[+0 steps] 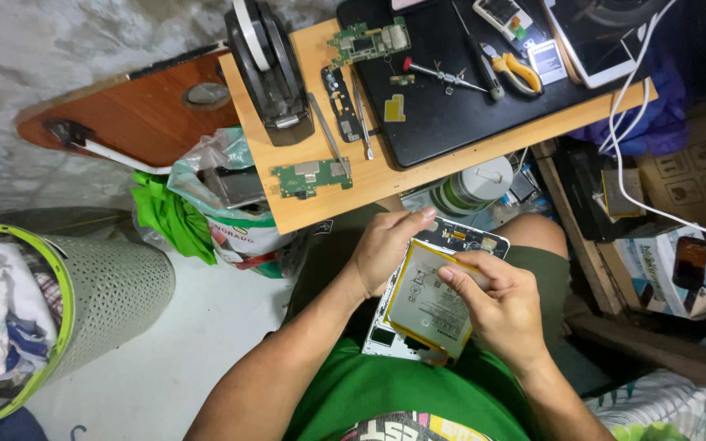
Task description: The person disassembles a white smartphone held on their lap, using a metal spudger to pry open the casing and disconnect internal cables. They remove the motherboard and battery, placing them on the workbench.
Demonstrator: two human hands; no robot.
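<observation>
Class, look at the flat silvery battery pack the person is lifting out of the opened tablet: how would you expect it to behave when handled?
The battery looks thin and wide, so it probably flexes a little and could crease. The right hand grips its edge while the left hand steadies the tablet, hinting it is light. Its smooth foil may be slippery.

the opened tablet [451,245] lies over the person's lap, with the flat battery [426,302] on top of it. the left hand [386,245] grips the tablet's left edge; the right hand [496,306] rests on the battery's right side. beyond the hands stands the surface [288,208]. on its near left corner lies a circuit board [312,175]; behind that stands a tape dispenser [267,69]. to the right a work mat [443,122] carries a screwdriver [443,76], with pliers [512,72] further right. left of the lap, on the floor, stands a laundry basket [100,290].
</observation>
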